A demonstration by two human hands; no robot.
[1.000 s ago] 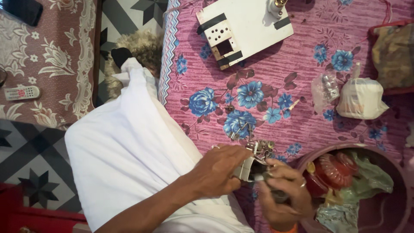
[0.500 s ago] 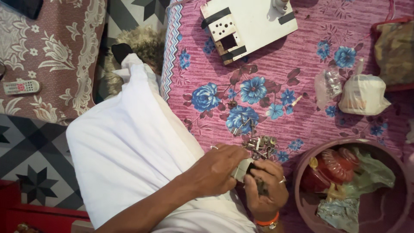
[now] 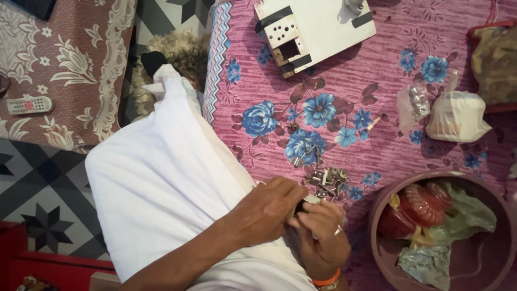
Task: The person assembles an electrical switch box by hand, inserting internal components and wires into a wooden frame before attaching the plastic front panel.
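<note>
My left hand [image 3: 267, 209] and my right hand [image 3: 321, 237] meet over my white-clothed lap [image 3: 161, 183], at the edge of a pink flowered cloth [image 3: 344, 86]. Together they pinch a small white and black part [image 3: 306, 201], mostly hidden by the fingers. My right hand wears a ring and an orange wristband. A heap of small metal parts [image 3: 326, 182] lies on the cloth just beyond my fingers.
A white board with a perforated block [image 3: 315, 27] lies at the far edge. Two plastic bags [image 3: 456, 116] sit on the right. A maroon bowl [image 3: 378, 215] holds red items and crumpled plastic. A remote [image 3: 29, 105] rests on the patterned rug at the left.
My right hand has drawn in under my left, and the two now close tighter around the small part. The dark tool seen earlier in my right hand is hidden.
</note>
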